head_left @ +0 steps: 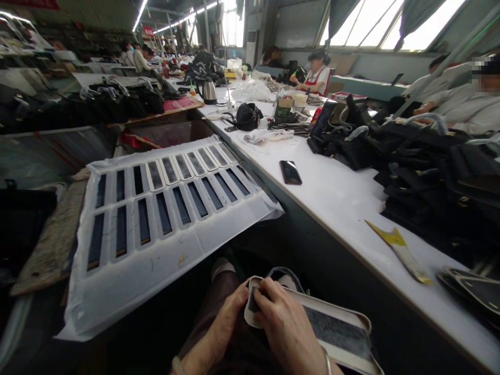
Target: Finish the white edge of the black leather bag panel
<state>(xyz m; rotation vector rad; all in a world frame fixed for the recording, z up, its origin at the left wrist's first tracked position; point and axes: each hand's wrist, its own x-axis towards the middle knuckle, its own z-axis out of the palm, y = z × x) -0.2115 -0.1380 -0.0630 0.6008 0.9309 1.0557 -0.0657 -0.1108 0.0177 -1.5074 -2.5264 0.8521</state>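
A long rounded piece with a pale rim and a dark grey middle point(336, 329) lies across the person's lap. My left hand point(226, 317) grips the rim at its narrow left end, the thumb along the edge. Over the same end is my right hand point(287, 317), fingers bent and pressed onto the piece, covering part of it. A dark cord loop shows just behind the fingers. To the left, a white sheet point(211, 234) bears two rows of slots; several pale-rimmed grey strips point(169, 171) lie in the back row.
Along the right runs a white table point(312, 203) with a phone point(290, 172), a yellow-ended tool point(400, 250) and piled black bags point(449, 177). A kettle point(208, 90) stands farther back. A person in a red apron point(318, 78) sits across the table; others sit at right.
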